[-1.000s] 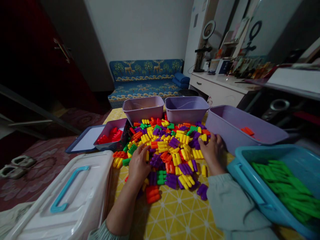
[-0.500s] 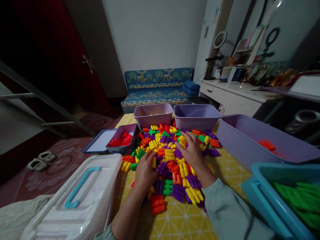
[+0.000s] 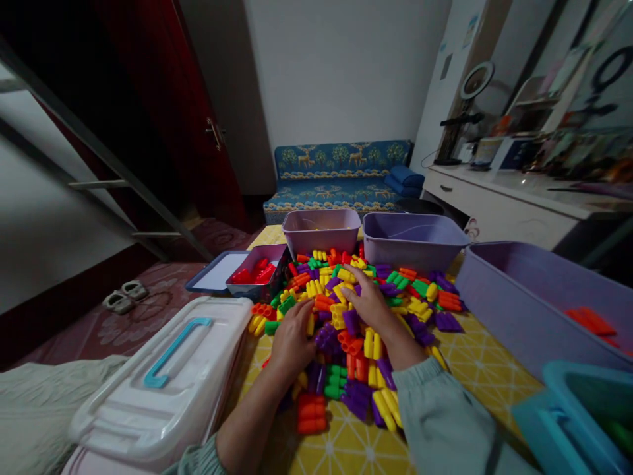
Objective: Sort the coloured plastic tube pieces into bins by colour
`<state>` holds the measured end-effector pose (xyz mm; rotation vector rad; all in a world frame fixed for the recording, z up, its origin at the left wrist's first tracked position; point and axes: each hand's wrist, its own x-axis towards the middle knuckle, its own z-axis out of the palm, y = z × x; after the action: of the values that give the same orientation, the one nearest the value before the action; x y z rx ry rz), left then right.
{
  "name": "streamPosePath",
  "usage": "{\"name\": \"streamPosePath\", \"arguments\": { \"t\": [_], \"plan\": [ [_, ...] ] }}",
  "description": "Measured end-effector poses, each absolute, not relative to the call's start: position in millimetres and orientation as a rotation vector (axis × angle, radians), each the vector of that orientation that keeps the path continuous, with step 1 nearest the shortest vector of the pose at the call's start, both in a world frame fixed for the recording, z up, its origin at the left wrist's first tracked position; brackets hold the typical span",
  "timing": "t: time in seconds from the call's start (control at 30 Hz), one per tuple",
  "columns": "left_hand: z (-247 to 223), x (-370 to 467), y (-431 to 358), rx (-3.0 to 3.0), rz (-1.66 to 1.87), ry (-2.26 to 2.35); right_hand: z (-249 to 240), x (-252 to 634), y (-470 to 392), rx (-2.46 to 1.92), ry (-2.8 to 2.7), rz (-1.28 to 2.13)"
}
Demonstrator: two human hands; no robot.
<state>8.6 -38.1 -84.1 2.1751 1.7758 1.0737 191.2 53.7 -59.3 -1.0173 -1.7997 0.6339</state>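
Observation:
A loose heap of plastic toy blocks, each made of joined rounded tubes in yellow, purple, orange, red and green, lies across the table. My left hand (image 3: 295, 340) is at the heap's left side, its fingers curled round a yellow block (image 3: 310, 324) that is partly hidden. My right hand (image 3: 373, 309) reaches over the middle from the right, with another yellow block (image 3: 347, 276) between thumb and fingers. Close under the hands are a purple block (image 3: 351, 322) and an orange block (image 3: 350, 343). Near the front lies an orange-red block (image 3: 311, 414).
Two purple bins (image 3: 321, 239) (image 3: 418, 249) stand behind the heap. A larger purple bin (image 3: 514, 310) at right holds orange blocks. A turquoise bin (image 3: 568, 422) is front right. At left are a small bin of red blocks (image 3: 257, 272) and a white lidded box (image 3: 163, 376).
The view has turned left, so the room shifts rightward. My right hand has moved left over the heap with the yellow block. My left hand stays almost in place.

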Motion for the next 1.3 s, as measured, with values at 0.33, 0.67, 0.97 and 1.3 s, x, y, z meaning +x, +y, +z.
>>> {"name": "streamPosePath", "arguments": {
  "t": [0.33, 0.67, 0.97, 1.3],
  "plan": [
    [-37, 37, 9, 1.973, 1.163, 1.592, -79, 202, 71, -1.085, -1.623, 0.565],
    [-48, 51, 63, 1.993, 1.014, 1.436, -76, 201, 66, -1.081, -1.724, 0.532],
    [-50, 52, 55, 2.032, 1.113, 1.5, -70, 200, 61, -1.056, -1.687, 0.574],
    [-48, 48, 56, 2.056, 1.189, 1.38, -72, 203, 60, -0.942, -1.555, 0.742]
  ]
}}
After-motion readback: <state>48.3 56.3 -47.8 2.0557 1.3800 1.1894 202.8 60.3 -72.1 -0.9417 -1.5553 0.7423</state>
